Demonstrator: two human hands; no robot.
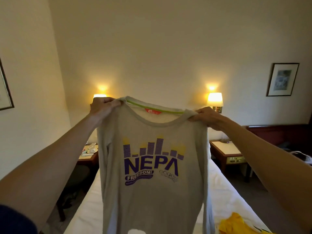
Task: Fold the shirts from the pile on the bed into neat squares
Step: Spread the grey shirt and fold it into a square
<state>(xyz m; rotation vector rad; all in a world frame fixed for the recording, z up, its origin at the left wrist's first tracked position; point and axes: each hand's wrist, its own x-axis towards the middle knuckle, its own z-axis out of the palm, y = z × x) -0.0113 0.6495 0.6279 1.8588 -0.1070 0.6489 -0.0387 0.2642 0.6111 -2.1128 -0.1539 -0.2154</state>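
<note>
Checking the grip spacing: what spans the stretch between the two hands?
In the head view, the grey shirt's neckline, with its red label, spans between left hand and right hand.

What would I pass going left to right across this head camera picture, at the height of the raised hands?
Left picture frame → left hand → grey NEPA shirt → right hand → lit wall lamp → right framed picture.
</note>
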